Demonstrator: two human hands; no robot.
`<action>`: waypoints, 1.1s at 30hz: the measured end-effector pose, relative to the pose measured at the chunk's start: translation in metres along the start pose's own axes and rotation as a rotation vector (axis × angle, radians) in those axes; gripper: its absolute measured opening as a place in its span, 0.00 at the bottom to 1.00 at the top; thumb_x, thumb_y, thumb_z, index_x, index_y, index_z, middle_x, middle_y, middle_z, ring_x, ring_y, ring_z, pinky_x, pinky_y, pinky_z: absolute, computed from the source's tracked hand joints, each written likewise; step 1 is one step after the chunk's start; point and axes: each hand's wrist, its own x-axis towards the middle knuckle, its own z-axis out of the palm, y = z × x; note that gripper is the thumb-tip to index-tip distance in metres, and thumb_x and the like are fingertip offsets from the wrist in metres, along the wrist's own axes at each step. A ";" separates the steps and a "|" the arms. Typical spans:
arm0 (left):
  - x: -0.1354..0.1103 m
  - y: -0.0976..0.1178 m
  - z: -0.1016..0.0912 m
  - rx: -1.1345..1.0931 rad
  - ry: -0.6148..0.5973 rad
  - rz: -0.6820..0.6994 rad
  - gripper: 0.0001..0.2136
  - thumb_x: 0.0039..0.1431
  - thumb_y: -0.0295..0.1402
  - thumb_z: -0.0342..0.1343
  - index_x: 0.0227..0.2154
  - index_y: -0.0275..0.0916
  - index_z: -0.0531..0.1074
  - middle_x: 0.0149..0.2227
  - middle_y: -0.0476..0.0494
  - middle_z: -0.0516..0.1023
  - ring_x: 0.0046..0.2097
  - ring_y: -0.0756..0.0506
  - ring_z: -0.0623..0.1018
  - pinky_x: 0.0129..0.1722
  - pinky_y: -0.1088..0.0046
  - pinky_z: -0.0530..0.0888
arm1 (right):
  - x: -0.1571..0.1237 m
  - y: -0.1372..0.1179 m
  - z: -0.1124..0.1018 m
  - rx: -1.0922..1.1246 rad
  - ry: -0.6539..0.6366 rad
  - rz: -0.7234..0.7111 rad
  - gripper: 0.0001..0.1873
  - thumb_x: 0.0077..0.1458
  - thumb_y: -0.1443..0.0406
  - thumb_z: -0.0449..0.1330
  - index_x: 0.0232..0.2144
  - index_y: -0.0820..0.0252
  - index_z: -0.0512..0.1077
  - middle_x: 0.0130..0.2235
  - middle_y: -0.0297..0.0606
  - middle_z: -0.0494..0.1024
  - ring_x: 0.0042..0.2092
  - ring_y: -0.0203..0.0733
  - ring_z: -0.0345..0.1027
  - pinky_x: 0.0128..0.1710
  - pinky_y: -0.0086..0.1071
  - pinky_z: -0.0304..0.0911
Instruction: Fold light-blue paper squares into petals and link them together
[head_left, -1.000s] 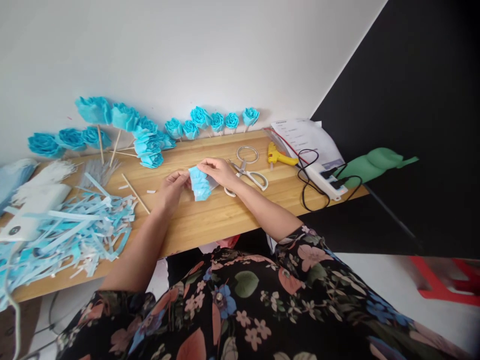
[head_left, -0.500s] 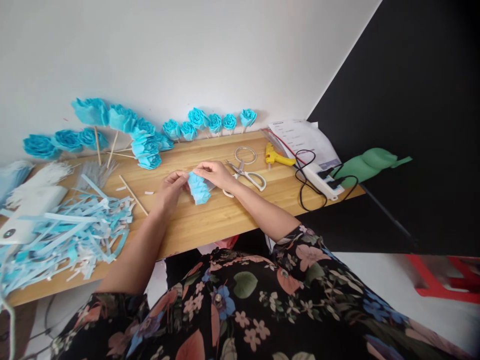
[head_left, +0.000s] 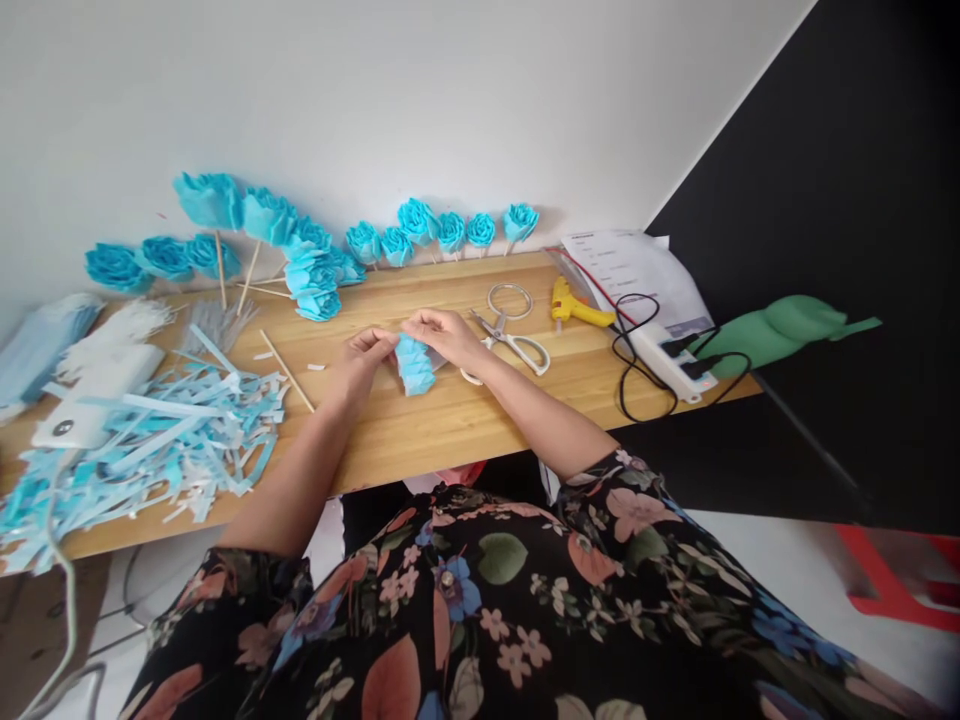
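Between my two hands hangs a strip of light-blue pleated material (head_left: 415, 368), its lower edge loose above the wooden table (head_left: 375, 440). The fingertips of my left hand (head_left: 365, 360) pinch its upper left corner. Along the top edge, my right hand (head_left: 444, 338) grips it with thumb and fingers, and part of the strip is hidden there. White-handled scissors (head_left: 528, 352) lie spread just right of my right hand, beside a ring-shaped roll (head_left: 510, 300). Left of my left hand, a thin wooden stick (head_left: 288, 371) rests on the table.
Blue handmade flowers (head_left: 418, 222) on sticks lean along the wall. A pile of blue and white strips (head_left: 187, 430) covers the table's left side, near a white device (head_left: 105, 400). To the right are a yellow glue gun (head_left: 579, 304), a power strip (head_left: 667, 362) with black cords and papers (head_left: 637, 270).
The view has shifted left, so everything appears further right and slightly higher. Both hands still hold the blue strip at its top, with little change in their grip.
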 end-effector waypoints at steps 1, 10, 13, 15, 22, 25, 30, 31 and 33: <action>0.000 0.000 0.000 0.011 -0.015 0.003 0.14 0.45 0.43 0.71 0.23 0.38 0.76 0.21 0.49 0.75 0.25 0.50 0.72 0.31 0.72 0.69 | 0.000 0.000 0.001 -0.032 0.011 -0.008 0.26 0.55 0.43 0.59 0.28 0.60 0.71 0.28 0.32 0.70 0.32 0.34 0.60 0.33 0.29 0.55; -0.001 0.003 -0.001 -0.045 -0.007 0.024 0.14 0.44 0.42 0.72 0.23 0.38 0.77 0.22 0.50 0.75 0.26 0.51 0.71 0.32 0.74 0.68 | 0.003 -0.002 -0.002 -0.080 0.064 -0.017 0.30 0.57 0.40 0.53 0.21 0.58 0.61 0.24 0.30 0.62 0.29 0.33 0.55 0.31 0.30 0.52; -0.001 0.004 -0.001 -0.059 0.013 0.020 0.14 0.43 0.42 0.73 0.23 0.38 0.77 0.21 0.51 0.74 0.26 0.52 0.71 0.31 0.75 0.68 | 0.002 -0.003 -0.004 -0.003 0.019 -0.011 0.30 0.58 0.40 0.52 0.25 0.59 0.66 0.27 0.32 0.68 0.31 0.35 0.61 0.34 0.30 0.57; -0.002 0.005 0.000 -0.059 0.004 0.022 0.15 0.44 0.42 0.73 0.23 0.38 0.77 0.21 0.51 0.74 0.26 0.52 0.71 0.31 0.75 0.68 | 0.001 -0.005 -0.004 -0.009 0.005 -0.023 0.29 0.58 0.41 0.54 0.25 0.59 0.67 0.27 0.32 0.68 0.31 0.34 0.61 0.34 0.30 0.57; -0.001 0.003 0.003 -0.102 -0.028 -0.004 0.21 0.52 0.54 0.65 0.26 0.38 0.75 0.23 0.48 0.74 0.25 0.50 0.71 0.27 0.73 0.69 | 0.000 -0.005 -0.003 -0.093 0.047 -0.040 0.26 0.57 0.43 0.57 0.25 0.60 0.68 0.26 0.31 0.68 0.30 0.34 0.60 0.32 0.29 0.55; 0.000 0.003 0.002 -0.071 -0.003 0.001 0.19 0.51 0.50 0.68 0.24 0.38 0.74 0.22 0.50 0.73 0.25 0.51 0.71 0.27 0.74 0.69 | 0.000 -0.006 -0.003 -0.128 0.055 -0.041 0.25 0.57 0.44 0.57 0.24 0.60 0.68 0.25 0.31 0.68 0.30 0.34 0.59 0.32 0.30 0.54; -0.001 0.003 -0.001 -0.016 0.029 -0.008 0.15 0.44 0.43 0.72 0.23 0.38 0.75 0.21 0.50 0.73 0.26 0.51 0.71 0.29 0.74 0.69 | 0.000 -0.005 -0.003 -0.135 0.044 -0.039 0.26 0.58 0.45 0.57 0.24 0.60 0.67 0.24 0.30 0.66 0.29 0.33 0.58 0.32 0.30 0.52; -0.001 0.002 -0.002 -0.005 0.027 -0.008 0.15 0.45 0.43 0.71 0.23 0.38 0.75 0.21 0.50 0.73 0.26 0.51 0.71 0.29 0.74 0.69 | 0.000 -0.005 -0.003 -0.127 0.042 -0.046 0.26 0.58 0.45 0.56 0.23 0.60 0.67 0.24 0.30 0.65 0.30 0.33 0.57 0.32 0.30 0.52; -0.001 0.002 -0.002 0.019 0.014 -0.002 0.14 0.46 0.43 0.71 0.22 0.38 0.75 0.21 0.50 0.73 0.26 0.50 0.71 0.30 0.73 0.69 | 0.000 -0.003 -0.003 -0.116 0.036 -0.059 0.26 0.59 0.44 0.55 0.24 0.60 0.67 0.25 0.29 0.65 0.30 0.33 0.56 0.32 0.30 0.52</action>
